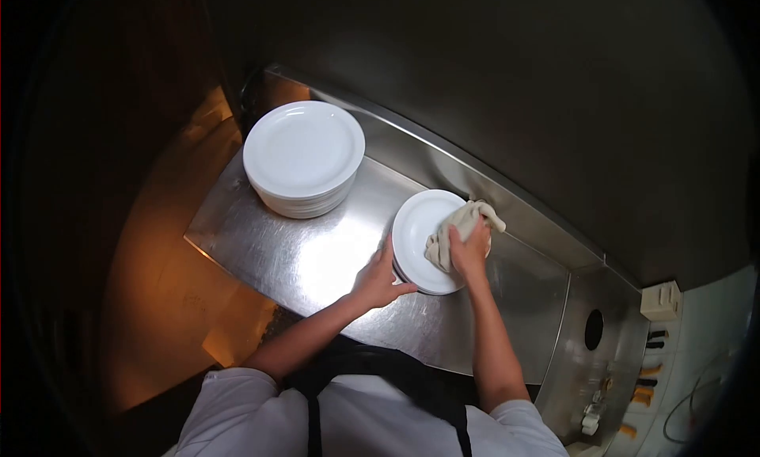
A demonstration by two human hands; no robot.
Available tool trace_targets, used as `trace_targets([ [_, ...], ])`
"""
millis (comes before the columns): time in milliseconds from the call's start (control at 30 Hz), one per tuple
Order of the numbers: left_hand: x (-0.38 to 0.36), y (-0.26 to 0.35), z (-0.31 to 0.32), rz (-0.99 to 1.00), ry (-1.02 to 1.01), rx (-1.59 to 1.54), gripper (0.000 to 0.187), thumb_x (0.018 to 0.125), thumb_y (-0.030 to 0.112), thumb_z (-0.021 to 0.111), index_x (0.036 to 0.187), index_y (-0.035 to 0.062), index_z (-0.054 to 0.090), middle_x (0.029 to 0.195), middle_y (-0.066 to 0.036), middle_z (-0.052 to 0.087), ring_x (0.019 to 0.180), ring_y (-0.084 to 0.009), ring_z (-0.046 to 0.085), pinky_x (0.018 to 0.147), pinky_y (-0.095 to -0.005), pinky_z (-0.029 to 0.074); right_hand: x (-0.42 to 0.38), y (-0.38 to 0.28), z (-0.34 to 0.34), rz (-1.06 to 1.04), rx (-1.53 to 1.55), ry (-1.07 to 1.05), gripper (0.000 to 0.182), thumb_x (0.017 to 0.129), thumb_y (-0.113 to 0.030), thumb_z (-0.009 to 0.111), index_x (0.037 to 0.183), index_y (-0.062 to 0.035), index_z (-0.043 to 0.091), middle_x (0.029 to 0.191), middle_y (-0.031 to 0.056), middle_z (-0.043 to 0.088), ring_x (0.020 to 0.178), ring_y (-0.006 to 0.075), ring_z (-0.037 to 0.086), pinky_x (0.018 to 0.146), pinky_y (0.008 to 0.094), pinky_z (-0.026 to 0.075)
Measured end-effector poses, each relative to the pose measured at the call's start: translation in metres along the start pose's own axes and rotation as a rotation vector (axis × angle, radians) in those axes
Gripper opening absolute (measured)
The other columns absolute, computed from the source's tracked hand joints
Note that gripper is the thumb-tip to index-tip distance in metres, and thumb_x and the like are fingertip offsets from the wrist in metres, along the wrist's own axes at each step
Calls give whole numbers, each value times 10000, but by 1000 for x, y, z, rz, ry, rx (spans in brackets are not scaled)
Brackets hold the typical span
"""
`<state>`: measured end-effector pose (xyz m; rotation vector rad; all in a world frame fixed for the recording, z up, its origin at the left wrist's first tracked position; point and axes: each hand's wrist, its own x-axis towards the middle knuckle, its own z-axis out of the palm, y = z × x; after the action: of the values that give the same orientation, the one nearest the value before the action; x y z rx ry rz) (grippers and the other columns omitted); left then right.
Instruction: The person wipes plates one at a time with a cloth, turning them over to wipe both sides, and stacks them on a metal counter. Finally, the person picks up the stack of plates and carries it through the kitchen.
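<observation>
A short stack of white plates (413, 234) rests on the metal counter in front of me. My left hand (381, 281) grips the near left rim of this stack, thumb along the front edge and fingers up the side. In my right hand (470, 249) is a bunched beige cloth (451, 229), pressed against the right part of the top plate. The cloth hides that side of the plate. Further left stands a taller stack of larger white plates (305, 152), apart from both hands.
The stainless steel counter (277, 255) has a raised back ledge (507, 196) along the wall. To the right, a metal section has a round dark hole (594, 329). Beyond it are a cream box (660, 301) and several yellow-and-black handles (645, 390).
</observation>
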<state>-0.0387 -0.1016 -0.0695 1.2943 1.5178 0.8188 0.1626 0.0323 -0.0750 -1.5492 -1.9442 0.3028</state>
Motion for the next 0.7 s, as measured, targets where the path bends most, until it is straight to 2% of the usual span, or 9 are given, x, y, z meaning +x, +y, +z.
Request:
trace_targets([
  [67, 7, -25, 26, 67, 131, 198, 1331, 700, 345, 902, 1572, -31, -30, 1536, -323, 298, 1312, -421, 483, 990, -426, 510, 7, -13, 33, -95, -208, -62, 673, 828, -268, 730, 1379, 18, 469, 1380, 337, 458, 1342, 474, 401, 1142, 489, 321],
  [133, 4, -20, 29, 44, 153, 197, 1289, 719, 350, 886, 1571, -41, 1, 1511, -307, 347, 1276, -404, 517, 956, -419, 531, 8, -30, 34, -257, 45, -328, 684, 799, -259, 725, 1388, -2, 491, 1410, 332, 453, 1362, 490, 376, 1159, 482, 304],
  [167, 3, -16, 27, 35, 147, 130, 1268, 729, 341, 880, 1572, -37, 13, 1506, -302, 359, 1278, -407, 515, 972, -423, 522, 0, -39, 27, -324, 43, -324, 667, 775, -225, 726, 1392, -58, 535, 1420, 315, 475, 1375, 480, 391, 1166, 467, 316],
  [233, -2, 1, 19, 22, 158, -16, 1169, 753, 299, 865, 1588, 12, 99, 1469, -265, 423, 1255, -393, 535, 963, -402, 527, -15, -29, 1, -419, 135, -598, 649, 769, -166, 711, 1393, -85, 553, 1452, 330, 444, 1395, 479, 382, 1183, 480, 297],
  [333, 18, -34, 24, 127, 285, 293, 1137, 743, 252, 873, 1599, 66, 149, 1396, -229, 479, 1159, -349, 583, 910, -363, 544, -32, -8, -54, -438, 176, -877, 615, 761, -90, 694, 1367, -111, 594, 1459, 339, 440, 1396, 461, 404, 1185, 479, 307],
  [367, 16, -22, 16, 56, 234, 174, 1115, 746, 227, 871, 1602, 85, 171, 1324, -202, 513, 1062, -300, 611, 935, -368, 519, -31, 2, -68, -425, 171, -950, 603, 758, -67, 689, 1354, -118, 609, 1455, 340, 446, 1391, 452, 418, 1182, 476, 317],
  [500, 17, -7, 7, 59, 170, 117, 1156, 755, 243, 870, 1609, 65, 111, 1253, -200, 538, 960, -279, 625, 926, -377, 504, 16, 48, -51, -358, -107, -599, 636, 786, -77, 663, 1411, -133, 558, 1501, 321, 401, 1426, 444, 370, 1185, 489, 303],
  [567, 16, 3, 6, 45, 169, 68, 1095, 731, 212, 875, 1588, 52, 213, 1262, -210, 566, 1004, -266, 626, 945, -369, 497, 29, 26, -23, -392, -247, -342, 650, 799, -85, 652, 1435, -141, 532, 1524, 310, 375, 1441, 445, 343, 1186, 499, 296],
  [700, 16, 11, -4, -114, 39, 171, 909, 712, 213, 881, 1481, 26, 432, 1319, -235, 587, 1135, -290, 619, 1002, -375, 475, -11, -37, 17, -448, 143, -516, 645, 785, -97, 667, 1416, -150, 545, 1508, 307, 392, 1392, 463, 396, 1166, 482, 332],
])
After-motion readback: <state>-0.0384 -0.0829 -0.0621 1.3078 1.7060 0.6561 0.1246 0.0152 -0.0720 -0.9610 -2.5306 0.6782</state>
